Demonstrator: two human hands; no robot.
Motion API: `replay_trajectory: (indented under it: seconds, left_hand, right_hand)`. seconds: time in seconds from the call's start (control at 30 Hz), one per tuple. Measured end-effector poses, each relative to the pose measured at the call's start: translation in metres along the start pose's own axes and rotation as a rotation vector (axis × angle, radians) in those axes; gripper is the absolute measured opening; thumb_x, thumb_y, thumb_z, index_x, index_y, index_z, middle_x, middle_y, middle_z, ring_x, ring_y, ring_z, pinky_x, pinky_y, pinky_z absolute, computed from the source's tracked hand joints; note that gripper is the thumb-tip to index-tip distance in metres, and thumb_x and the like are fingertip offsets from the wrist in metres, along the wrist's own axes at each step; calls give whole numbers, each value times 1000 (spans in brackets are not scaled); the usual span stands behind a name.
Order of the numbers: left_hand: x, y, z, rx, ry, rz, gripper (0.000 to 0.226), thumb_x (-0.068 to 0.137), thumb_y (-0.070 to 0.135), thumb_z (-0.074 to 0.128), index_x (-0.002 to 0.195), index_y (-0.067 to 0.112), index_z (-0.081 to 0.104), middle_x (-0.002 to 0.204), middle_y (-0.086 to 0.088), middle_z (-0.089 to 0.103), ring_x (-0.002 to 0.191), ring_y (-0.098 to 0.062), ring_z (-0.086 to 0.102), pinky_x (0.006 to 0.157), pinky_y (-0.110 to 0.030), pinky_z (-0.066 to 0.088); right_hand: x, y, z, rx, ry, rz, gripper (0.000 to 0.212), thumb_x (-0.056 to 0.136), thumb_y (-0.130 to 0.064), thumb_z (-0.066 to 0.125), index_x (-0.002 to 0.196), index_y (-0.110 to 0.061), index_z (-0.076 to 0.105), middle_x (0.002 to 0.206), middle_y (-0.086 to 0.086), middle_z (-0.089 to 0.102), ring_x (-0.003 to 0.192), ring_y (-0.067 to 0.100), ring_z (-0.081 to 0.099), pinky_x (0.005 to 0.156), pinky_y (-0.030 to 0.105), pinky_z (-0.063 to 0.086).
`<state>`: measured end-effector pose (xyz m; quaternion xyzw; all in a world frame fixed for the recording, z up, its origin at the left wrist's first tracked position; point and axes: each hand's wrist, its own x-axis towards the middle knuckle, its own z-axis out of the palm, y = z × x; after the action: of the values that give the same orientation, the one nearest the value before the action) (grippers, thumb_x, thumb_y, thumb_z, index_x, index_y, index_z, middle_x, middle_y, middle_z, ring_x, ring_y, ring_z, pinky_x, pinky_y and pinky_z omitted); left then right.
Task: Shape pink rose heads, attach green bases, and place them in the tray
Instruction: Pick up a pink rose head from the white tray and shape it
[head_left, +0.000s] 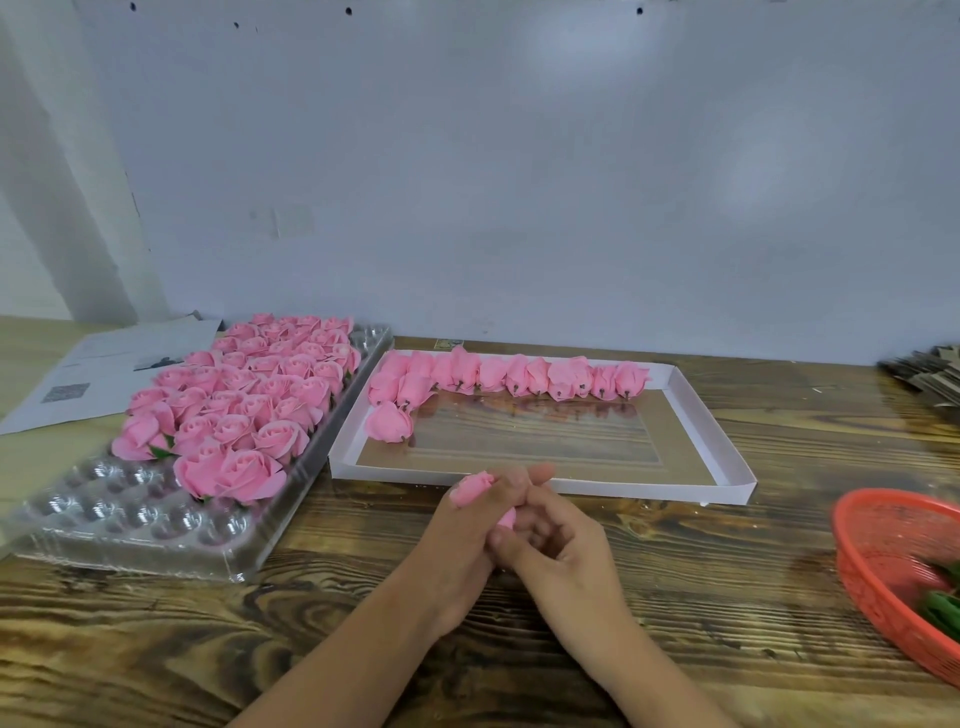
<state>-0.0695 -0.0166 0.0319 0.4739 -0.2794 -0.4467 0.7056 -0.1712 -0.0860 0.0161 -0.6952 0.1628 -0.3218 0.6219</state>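
A pink rose head (471, 487) sits between both hands in the middle of the wooden table. My left hand (457, 540) grips it from the left, and the fingers of my right hand (563, 551) curl round its lower part. A clear plastic tray (130, 525) at the left holds several finished pink roses (244, 400) with green bases; its near rows show bare cups. A white cardboard lid (727, 457) behind the hands holds several unshaped pink rose heads (514, 376) lined along its far edge.
A red mesh basket (878, 551) with green bases (943, 608) stands at the right edge. A printed paper sheet (104, 369) lies at the back left. A stack of brown cardboard pieces (930, 371) sits at the back right. A white wall backs the table.
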Motion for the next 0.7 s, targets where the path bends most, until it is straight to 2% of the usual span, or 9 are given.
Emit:
replay_trajectory:
  seconds: [0.07,0.17,0.23,0.33,0.4,0.47,0.6,0.7]
  left_hand:
    - [-1,2,-2,61,-29,13,56,77,60,74,119,23,75,111,-4,75,100,-17,71,78,-26,57]
    - [-2,2,-6,119,-77,49,67,72,70,75,122,26,73,126,0,71,121,-17,65,95,-28,54]
    - [-4,3,-6,143,-73,72,57,78,67,71,121,28,74,128,1,70,125,-16,62,98,-27,53]
    - [-4,4,-2,124,-19,47,43,90,57,61,116,26,76,124,-2,72,118,-17,67,91,-26,56]
    - [-2,3,-1,108,35,25,39,93,53,59,113,24,77,116,-5,75,107,-20,72,87,-28,58]
    - [0,1,0,120,53,24,38,96,53,57,113,25,77,112,-8,76,103,-22,72,88,-33,58]
    - [1,-1,-1,158,26,68,37,96,52,60,114,23,75,109,-13,76,102,-26,73,83,-33,59]
    - [2,-2,-2,291,80,201,32,85,51,74,101,24,75,100,-4,76,94,-20,74,74,-27,59]
  right_hand:
    - [1,-3,-3,187,-79,94,21,87,-3,72,105,-14,75,80,14,70,73,20,65,70,28,56]
    - [1,-5,-7,461,-203,267,28,80,-14,74,107,-6,75,87,15,69,73,20,64,69,26,56]
    - [2,-4,-9,552,-240,325,26,80,-13,74,104,-6,75,90,15,68,75,20,65,69,25,57]
    - [0,-2,-5,453,-165,299,24,78,-19,78,101,-11,74,92,16,72,82,24,69,73,27,58]
    - [0,1,-1,273,-66,215,23,83,-13,77,105,-14,72,94,16,75,87,28,71,77,33,58]
    - [0,2,3,193,8,145,23,87,-5,73,107,-16,70,90,17,75,85,33,70,81,42,57]
    - [1,-1,1,318,48,171,21,88,-2,71,103,-17,75,90,18,75,84,25,71,77,32,59]
    - [3,-2,-4,359,65,180,22,86,-5,73,106,-16,74,98,19,75,96,31,71,88,42,59]
